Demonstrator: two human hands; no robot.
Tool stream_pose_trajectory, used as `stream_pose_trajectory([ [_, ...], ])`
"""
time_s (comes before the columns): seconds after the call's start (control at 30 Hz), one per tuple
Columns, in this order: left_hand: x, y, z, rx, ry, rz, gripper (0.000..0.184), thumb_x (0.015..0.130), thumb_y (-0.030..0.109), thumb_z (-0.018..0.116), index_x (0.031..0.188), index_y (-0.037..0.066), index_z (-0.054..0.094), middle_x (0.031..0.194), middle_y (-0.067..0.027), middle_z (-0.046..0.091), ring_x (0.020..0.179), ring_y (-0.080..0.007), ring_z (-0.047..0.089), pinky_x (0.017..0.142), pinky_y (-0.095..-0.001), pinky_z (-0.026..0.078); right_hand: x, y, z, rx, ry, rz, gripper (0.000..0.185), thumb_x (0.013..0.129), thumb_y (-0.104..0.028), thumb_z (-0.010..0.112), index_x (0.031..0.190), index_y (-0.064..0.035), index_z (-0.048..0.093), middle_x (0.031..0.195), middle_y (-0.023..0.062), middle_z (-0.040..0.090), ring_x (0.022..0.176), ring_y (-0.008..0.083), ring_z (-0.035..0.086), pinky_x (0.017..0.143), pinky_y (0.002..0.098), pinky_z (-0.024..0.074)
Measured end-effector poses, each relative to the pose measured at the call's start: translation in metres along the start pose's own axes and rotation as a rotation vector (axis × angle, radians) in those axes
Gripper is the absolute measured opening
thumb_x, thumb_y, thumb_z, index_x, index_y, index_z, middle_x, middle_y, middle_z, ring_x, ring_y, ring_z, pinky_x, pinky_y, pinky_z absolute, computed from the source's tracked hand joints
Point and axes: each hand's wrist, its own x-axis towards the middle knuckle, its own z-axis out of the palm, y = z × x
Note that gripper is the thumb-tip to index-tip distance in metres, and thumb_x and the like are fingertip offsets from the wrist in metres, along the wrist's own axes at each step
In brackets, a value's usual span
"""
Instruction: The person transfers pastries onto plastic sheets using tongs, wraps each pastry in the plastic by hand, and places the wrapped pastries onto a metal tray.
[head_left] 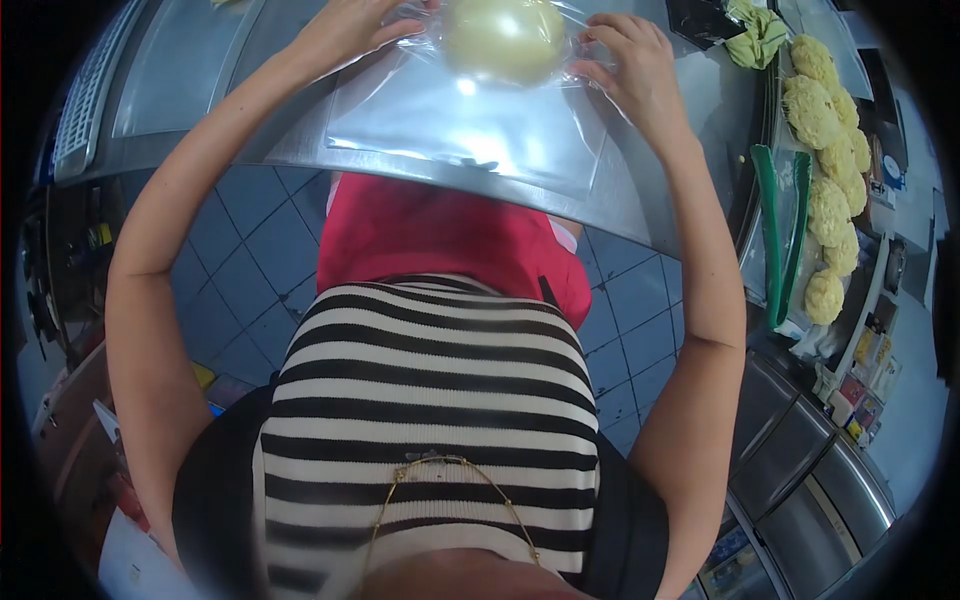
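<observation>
A smooth, pale yellow ball (505,38), apparently dough, lies on the metal counter under clear plastic film. To its left, my left hand (355,28) pinches the film's edge near the top of the view. My right hand (635,72) is on the other side, its thumb and fingers closed on the film beside the ball. A clear plastic sheet (430,125) lies flat on the counter between the ball and the front edge.
Several lumpy yellow pieces (828,210) line the right side, beside two green strips (768,225). A crumpled yellow-green item (755,38) and a black item (705,20) lie at the top right. A white rack (95,90) stands at the left; another plastic sheet (175,85) lies nearby.
</observation>
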Motion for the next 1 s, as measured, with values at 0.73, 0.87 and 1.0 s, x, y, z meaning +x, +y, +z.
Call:
stream_pose_trajectory([
  [0.73, -0.005, 0.010, 0.005, -0.273, 0.029, -0.196, 0.017, 0.076, 0.009, 0.059, 0.087, 0.000, 0.050, 0.078, -0.0124, 0.050, 0.071, -0.0261, 0.050, 0.066, -0.0341, 0.041, -0.006, -0.003, 0.013, 0.155, 0.116, 0.066, 0.020, 0.072, -0.007, 0.064, 0.089, -0.0044, 0.055, 0.079, 0.0078, 0.056, 0.066, 0.0230, 0.056, 0.061, 0.0303, 0.0458],
  [0.87, -0.008, 0.010, 0.008, -0.264, 0.109, -0.143, 0.017, 0.076, 0.011, 0.059, 0.087, 0.000, 0.052, 0.076, -0.0121, 0.050, 0.069, -0.0258, 0.049, 0.064, -0.0339, 0.041, -0.010, -0.010, 0.021, 0.222, 0.082, 0.134, 0.013, 0.073, -0.008, 0.063, 0.083, -0.0044, 0.056, 0.079, 0.0077, 0.055, 0.065, 0.0240, 0.055, 0.060, 0.0312, 0.0460],
  [1.0, -0.012, 0.003, 0.017, -0.354, 0.083, -0.219, 0.017, 0.077, 0.013, 0.060, 0.089, 0.001, 0.057, 0.076, -0.0099, 0.052, 0.068, -0.0226, 0.051, 0.063, -0.0312, 0.042, -0.012, -0.012, 0.018, 0.145, 0.039, 0.087, 0.011, 0.074, -0.007, 0.061, 0.085, -0.0052, 0.058, 0.078, 0.0082, 0.055, 0.067, 0.0243, 0.056, 0.059, 0.0315, 0.0463],
])
